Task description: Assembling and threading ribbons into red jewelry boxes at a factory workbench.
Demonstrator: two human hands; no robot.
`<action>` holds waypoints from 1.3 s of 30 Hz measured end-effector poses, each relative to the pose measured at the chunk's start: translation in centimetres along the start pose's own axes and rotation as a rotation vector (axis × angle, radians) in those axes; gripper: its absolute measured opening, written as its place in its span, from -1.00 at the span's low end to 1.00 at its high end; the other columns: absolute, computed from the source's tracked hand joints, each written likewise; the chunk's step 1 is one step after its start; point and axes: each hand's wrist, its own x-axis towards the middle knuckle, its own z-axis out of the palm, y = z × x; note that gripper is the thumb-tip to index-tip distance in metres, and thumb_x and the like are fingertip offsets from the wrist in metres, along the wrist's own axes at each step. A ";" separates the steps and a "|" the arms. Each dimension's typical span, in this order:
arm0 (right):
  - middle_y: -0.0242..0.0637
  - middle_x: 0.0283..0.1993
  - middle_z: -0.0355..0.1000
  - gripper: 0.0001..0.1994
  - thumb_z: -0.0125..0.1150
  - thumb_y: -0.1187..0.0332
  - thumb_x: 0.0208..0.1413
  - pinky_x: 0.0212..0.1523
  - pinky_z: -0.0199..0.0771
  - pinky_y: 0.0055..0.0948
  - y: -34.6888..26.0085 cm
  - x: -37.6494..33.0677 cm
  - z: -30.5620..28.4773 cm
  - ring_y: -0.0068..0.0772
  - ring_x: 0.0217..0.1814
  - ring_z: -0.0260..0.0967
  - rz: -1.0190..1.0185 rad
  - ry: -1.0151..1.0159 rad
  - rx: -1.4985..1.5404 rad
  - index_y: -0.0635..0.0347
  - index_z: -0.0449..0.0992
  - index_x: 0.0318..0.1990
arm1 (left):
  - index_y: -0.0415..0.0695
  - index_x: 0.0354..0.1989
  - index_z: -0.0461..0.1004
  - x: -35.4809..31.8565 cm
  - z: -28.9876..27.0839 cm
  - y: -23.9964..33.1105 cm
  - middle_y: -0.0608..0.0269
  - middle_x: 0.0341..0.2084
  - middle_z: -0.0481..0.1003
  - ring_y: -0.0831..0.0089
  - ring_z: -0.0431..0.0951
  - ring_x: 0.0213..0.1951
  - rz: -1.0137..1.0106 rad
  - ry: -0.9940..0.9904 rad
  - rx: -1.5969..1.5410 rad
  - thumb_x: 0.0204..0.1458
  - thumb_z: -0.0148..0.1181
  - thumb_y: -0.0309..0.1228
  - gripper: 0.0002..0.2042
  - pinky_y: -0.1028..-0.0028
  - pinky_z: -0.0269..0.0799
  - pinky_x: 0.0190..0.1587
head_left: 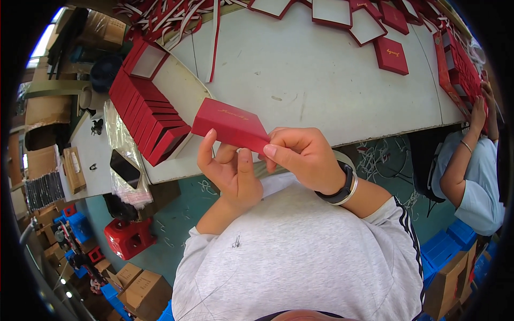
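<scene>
A flat red gift box [227, 122] with gold lettering on top is held above the near edge of the white table [257, 72]. My left hand [233, 179] supports it from below, its fingers bent up against the near side. The thumb and fingers of my right hand [305, 155] pinch the box's right corner. A dark watch and a bangle circle my right wrist. To the left, a row of red boxes [142, 112] stands packed on edge, close to the held box. An upturned red box part with a pale inside [148, 61] sits at the row's far end.
Red and white ribbons [171, 18] heap along the far left edge. Open box halves [332, 12] and a closed red box [391, 55] lie far right. A phone [125, 168] rests left; a red stool [129, 238] stands below. At right, a co-worker's hand [478, 113] touches stacked boxes [460, 69].
</scene>
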 end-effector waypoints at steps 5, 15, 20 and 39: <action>-0.37 -0.50 0.36 -0.79 0.06 0.43 0.10 -0.39 0.20 -0.60 -0.5 -0.1 -0.1 -0.64 -0.43 0.20 0.032 -0.031 -0.016 0.31 0.44 -0.55 | -0.13 0.21 -0.17 -0.1 0.1 0.0 -0.03 -0.14 0.42 0.42 0.39 -0.11 -0.001 -0.016 -0.027 0.12 -0.19 -0.58 -0.50 0.46 0.22 0.00; -0.38 -0.53 0.36 -0.83 0.10 0.42 0.04 -0.40 0.25 -0.58 0.4 -0.1 -0.6 -0.63 -0.45 0.24 -0.103 -0.055 -0.049 0.28 0.43 -0.55 | -0.13 0.21 -0.15 0.0 0.2 0.0 -0.03 -0.12 0.42 0.38 0.38 -0.04 0.009 -0.019 -0.034 0.12 -0.18 -0.57 -0.51 0.39 0.15 0.08; -0.41 -0.55 0.33 -0.84 0.10 0.44 0.03 -0.44 0.19 -0.58 0.9 -0.2 -0.9 -0.62 -0.48 0.16 -0.228 -0.054 0.037 0.27 0.42 -0.56 | -0.13 0.21 -0.15 0.0 0.2 0.0 -0.03 -0.10 0.42 0.37 0.37 -0.01 -0.007 0.000 -0.054 0.12 -0.16 -0.57 -0.51 0.38 0.15 0.09; -0.39 -0.54 0.26 -0.87 0.12 0.49 -0.04 -0.52 0.13 -0.59 0.8 -0.3 -0.2 -0.64 -0.55 0.09 -0.219 0.037 -0.177 0.29 0.38 -0.57 | -0.15 0.20 -0.18 -0.5 0.2 -0.1 -0.06 -0.16 0.42 0.45 0.38 -0.14 -0.067 0.045 -0.130 0.10 -0.14 -0.64 -0.47 0.52 0.23 -0.06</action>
